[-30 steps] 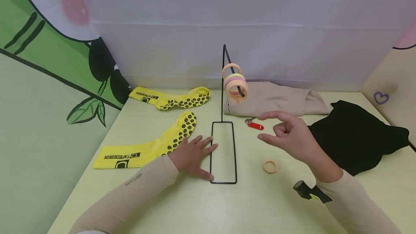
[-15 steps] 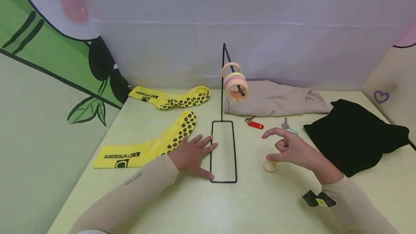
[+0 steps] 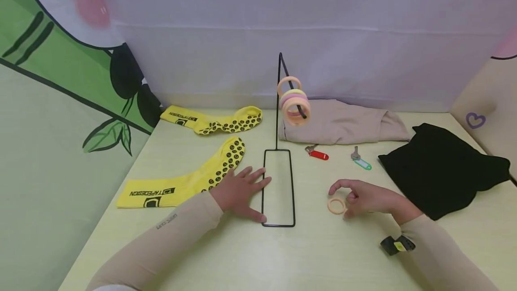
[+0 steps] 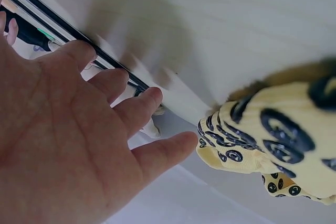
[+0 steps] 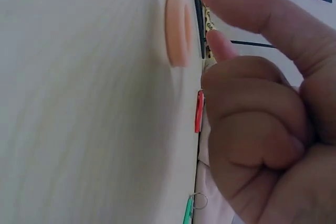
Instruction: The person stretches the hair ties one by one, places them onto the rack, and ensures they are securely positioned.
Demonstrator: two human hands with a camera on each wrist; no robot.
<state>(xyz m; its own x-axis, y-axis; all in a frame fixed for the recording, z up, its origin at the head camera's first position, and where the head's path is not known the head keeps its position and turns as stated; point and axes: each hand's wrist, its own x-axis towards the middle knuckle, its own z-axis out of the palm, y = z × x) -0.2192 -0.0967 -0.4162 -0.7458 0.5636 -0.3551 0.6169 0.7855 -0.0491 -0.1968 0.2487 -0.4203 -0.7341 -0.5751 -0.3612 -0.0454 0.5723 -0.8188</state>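
Note:
A peach ring (image 3: pixel 336 213) lies flat on the table. My right hand (image 3: pixel 369 199) is just over it, index finger and thumb spread apart and the other fingers folded in. In the right wrist view the ring (image 5: pixel 176 30) stays apart from the fingertips, with nothing pinched. Spread across the left side of a black wire stand's base (image 3: pixel 278 225) is my left hand (image 3: pixel 241 194), its thumb and fingertips at the wire. Several peach, yellow and pink rings (image 3: pixel 296 120) hang on the stand's upper arm.
Two yellow socks (image 3: pixel 151 192) with black dots lie at the left. Behind the right hand are a key with a red tag (image 3: pixel 320 155) and one with a green tag (image 3: pixel 362 164). Folded beige cloth (image 3: pixel 343 122) and black cloth (image 3: pixel 448 169) lie farther back and right.
My right hand has come down and nearer to the loose ring, uncovering the green-tagged key. The left hand stays on the stand's base.

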